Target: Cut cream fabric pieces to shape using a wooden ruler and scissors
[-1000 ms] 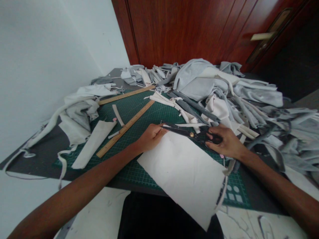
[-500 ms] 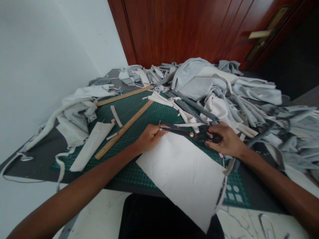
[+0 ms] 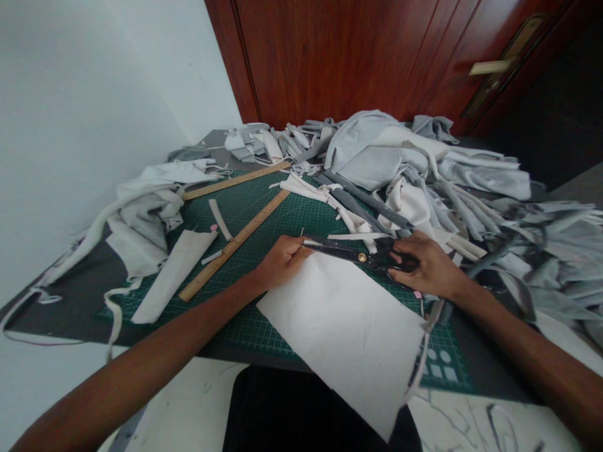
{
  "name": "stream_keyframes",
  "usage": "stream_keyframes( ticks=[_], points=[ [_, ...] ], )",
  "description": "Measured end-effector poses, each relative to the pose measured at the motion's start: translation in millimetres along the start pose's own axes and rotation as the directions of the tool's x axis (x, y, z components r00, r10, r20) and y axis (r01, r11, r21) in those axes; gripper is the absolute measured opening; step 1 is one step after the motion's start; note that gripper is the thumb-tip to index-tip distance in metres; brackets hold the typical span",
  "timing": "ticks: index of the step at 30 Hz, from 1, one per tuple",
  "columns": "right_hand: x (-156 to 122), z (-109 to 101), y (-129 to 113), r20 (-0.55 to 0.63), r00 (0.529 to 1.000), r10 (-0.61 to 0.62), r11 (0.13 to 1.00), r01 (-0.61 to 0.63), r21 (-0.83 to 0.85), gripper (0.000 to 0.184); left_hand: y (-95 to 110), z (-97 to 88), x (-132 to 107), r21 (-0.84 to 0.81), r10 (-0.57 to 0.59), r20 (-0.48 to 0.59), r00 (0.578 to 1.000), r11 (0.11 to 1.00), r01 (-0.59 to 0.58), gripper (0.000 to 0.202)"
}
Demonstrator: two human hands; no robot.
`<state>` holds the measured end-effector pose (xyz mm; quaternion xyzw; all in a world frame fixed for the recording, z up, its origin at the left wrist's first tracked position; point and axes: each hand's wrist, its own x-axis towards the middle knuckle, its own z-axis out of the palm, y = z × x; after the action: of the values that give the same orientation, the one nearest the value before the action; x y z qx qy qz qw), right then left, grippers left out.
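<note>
A white fabric sheet (image 3: 348, 329) lies on a green cutting mat (image 3: 264, 220) and hangs over the table's near edge. My left hand (image 3: 282, 260) is curled and pinches the sheet's far left corner. My right hand (image 3: 426, 263) grips the handles of black scissors (image 3: 351, 250), whose closed blades run along the sheet's far edge toward my left fingers. A thin white strip (image 3: 351, 236) lies just beyond the blades.
Two wooden rulers (image 3: 235, 242) (image 3: 235, 181) lie on the mat to the left. Heaps of grey and cream fabric scraps (image 3: 424, 176) cover the right and back of the table; more cloth (image 3: 146, 210) lies at the left. A wooden door (image 3: 358, 56) stands behind.
The scissor blades have closed along the sheet's far edge. Both hands stay in nearly the same place; the view shifted slightly.
</note>
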<state>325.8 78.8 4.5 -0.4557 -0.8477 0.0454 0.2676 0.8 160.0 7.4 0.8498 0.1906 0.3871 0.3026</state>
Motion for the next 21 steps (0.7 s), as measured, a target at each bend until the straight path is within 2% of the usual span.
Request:
stream_keyframes(
  ticks=[13, 21],
  points=[
    [1.8, -6.1, -2.7, 0.031, 1.000, 0.001, 1.000, -0.001, -0.016, 0.034, 0.8, -1.2, 1.5, 0.036, 0.007, -0.004, 1.000, 0.999, -0.006, 0.049],
    [1.2, -7.1, -4.8, 0.052, 0.998, 0.037, 0.998, -0.033, -0.060, 0.032, 1.2, -1.9, -0.2, 0.035, -0.030, 0.005, 1.000, 0.999, 0.030, 0.051]
  ],
)
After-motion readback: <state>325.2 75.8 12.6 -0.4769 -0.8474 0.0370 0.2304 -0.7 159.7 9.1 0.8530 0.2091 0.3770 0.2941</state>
